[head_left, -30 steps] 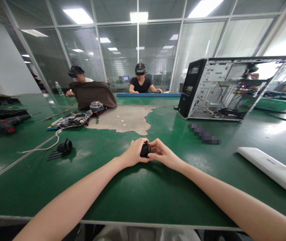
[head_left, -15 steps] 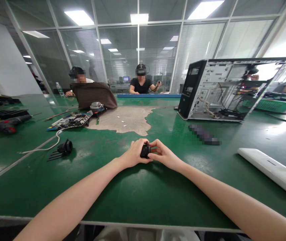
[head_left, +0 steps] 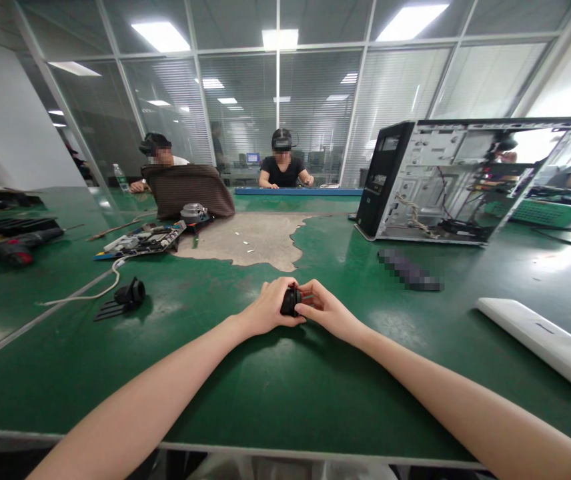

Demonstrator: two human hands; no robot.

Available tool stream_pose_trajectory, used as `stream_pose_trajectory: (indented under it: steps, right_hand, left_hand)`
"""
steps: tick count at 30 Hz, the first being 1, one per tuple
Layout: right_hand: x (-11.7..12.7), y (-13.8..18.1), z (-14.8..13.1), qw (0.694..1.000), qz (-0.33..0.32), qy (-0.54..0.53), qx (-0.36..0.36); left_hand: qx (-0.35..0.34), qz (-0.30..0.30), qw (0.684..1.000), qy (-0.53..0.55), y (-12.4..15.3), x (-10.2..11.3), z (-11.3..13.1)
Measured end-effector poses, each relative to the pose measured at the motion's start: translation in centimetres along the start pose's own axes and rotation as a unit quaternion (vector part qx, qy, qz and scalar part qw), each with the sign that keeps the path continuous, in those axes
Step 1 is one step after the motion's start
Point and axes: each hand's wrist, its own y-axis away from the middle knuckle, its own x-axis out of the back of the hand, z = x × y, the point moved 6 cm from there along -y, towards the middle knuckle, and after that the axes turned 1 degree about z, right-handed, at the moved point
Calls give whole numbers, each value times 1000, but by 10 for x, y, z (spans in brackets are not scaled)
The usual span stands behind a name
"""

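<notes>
A small black part [head_left: 290,303] sits between my two hands, just above the green table; its exact kind is not clear. My left hand [head_left: 271,307] wraps round its left side, thumb below and fingers over the top. From the right, my right hand [head_left: 323,308] pinches the part with thumb and fingertips. Both hands partly cover it. To the left lies another black piece [head_left: 128,293], with a round ring end and several flat prongs.
An open computer case [head_left: 430,183] stands at back right, near a blurred dark object [head_left: 408,270]. A white slab-like device [head_left: 540,340] lies at right. At left are a circuit board [head_left: 140,240], a white cable [head_left: 113,280] and a power drill [head_left: 18,248]. Two people sit across the table.
My hands and the black part stay almost in place. Across the table, the person in the middle has lowered a raised hand to the tabletop.
</notes>
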Motion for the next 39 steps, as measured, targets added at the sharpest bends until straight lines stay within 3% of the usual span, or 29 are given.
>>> stream_pose_trajectory:
  steps: [11,17,27,33,39]
  right_hand:
    - [2,-1,-3,999,33,20,-3]
    - [0,2,-4,1000,-10,-15,5]
    - [3,-1,0,999,40,11,3]
    - [2,1,-5,1000,16,-19,5]
    - [4,-2,-1,999,37,-23,-1]
  left_hand:
    - [0,9,1000,5,-1,-1,-2]
    - [0,3,1000,-5,0,0,-1]
    - [-4,8,1000,1,-1,-3,-3]
    - [-11,6,1000,-5,0,-2,-2]
    - [-7,5,1000,-10,-1,-2,-2]
